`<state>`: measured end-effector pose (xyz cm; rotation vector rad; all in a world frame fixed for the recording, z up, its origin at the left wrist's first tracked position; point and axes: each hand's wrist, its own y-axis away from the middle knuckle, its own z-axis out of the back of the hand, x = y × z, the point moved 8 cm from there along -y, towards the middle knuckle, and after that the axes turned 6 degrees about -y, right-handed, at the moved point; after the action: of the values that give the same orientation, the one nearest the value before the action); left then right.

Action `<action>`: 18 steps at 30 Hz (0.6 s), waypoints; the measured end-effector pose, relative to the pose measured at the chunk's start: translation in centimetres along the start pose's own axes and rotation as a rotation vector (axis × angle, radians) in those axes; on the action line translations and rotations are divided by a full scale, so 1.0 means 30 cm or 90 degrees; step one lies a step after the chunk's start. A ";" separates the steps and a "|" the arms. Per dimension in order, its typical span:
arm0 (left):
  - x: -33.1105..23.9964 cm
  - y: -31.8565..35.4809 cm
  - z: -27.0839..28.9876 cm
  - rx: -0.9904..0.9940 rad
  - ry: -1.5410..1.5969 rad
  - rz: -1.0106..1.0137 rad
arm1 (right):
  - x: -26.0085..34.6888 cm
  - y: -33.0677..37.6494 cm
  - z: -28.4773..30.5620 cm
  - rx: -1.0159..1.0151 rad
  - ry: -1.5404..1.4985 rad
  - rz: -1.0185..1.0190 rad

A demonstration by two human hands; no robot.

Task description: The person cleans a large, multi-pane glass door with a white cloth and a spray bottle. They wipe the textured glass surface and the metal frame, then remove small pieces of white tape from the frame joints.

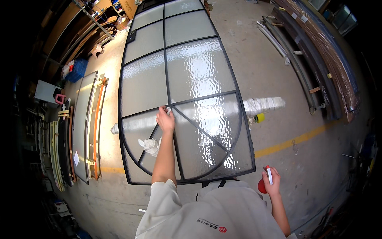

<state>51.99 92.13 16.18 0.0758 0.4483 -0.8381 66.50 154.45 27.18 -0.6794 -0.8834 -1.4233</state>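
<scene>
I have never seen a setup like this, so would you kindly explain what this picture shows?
There is no machine: these are a person's own bare hands, seen from a wide fisheye camera worn on the head and looking down, which makes straight edges bend. In front lies a large black-framed glass panel, with a crumpled white cloth on it; a pale wrapped bar crosses underneath. The left hand reaches over the panel, pinching what looks like a small white wad. The right hand, off to the side, holds a red and white object whose kind I cannot tell.
</scene>
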 end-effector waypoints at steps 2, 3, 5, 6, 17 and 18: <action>-0.005 0.007 0.006 0.007 -0.028 -0.032 | 0.001 -0.003 0.002 0.012 0.001 -0.002; -0.004 0.026 0.012 0.012 -0.033 -0.045 | -0.005 0.000 0.002 0.017 0.004 -0.002; 0.002 0.098 0.038 0.020 -0.042 -0.074 | -0.023 0.008 -0.001 0.024 0.007 -0.002; -0.006 0.146 0.072 0.018 -0.035 -0.077 | -0.024 0.007 -0.003 0.024 0.005 -0.003; 0.200 0.622 0.232 0.153 0.102 0.042 | -0.049 -0.028 -0.022 0.008 -0.041 0.016; 0.192 0.599 0.242 0.120 0.131 0.040 | -0.043 -0.035 -0.020 0.011 -0.044 0.023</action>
<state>71.07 98.44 18.40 0.3513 0.5556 -0.8126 65.61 154.56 25.67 -0.7313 -0.9319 -1.3653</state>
